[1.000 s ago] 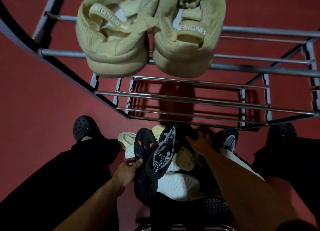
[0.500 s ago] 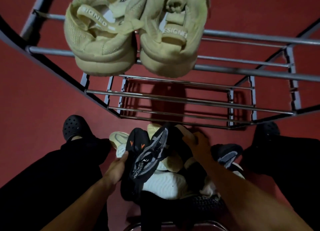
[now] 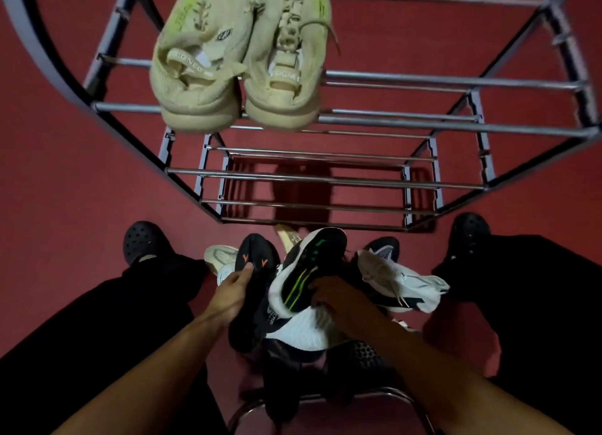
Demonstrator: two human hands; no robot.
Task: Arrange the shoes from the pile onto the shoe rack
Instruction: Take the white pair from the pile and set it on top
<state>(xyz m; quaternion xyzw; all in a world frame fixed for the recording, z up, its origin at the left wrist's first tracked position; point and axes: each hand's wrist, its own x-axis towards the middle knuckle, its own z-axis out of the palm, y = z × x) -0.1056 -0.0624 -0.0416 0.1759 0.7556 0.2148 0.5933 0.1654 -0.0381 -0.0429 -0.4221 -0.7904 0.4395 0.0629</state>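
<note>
Rack (image 3: 391, 121) of metal bars, largest, stands ahead on the red floor (image 3: 65, 174); beige pair (image 3: 237, 63) rests on its top tier. Pile (image 3: 312, 330) of shoes lies between my legs. My left hand (image 3: 233, 293) curls round a black shoe (image 3: 254, 271); my right hand (image 3: 329, 293) pinches a green-striped shoe (image 3: 304, 271), sole up.

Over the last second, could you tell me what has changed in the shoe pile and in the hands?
The right hand has taken hold of a black shoe and turned it up, so its green-streaked sole now faces the camera. A white sneaker now lies uncovered at the right of the pile. The left hand still grips the black shoe with orange marks. The beige pair stays on the rack's top shelf.
</note>
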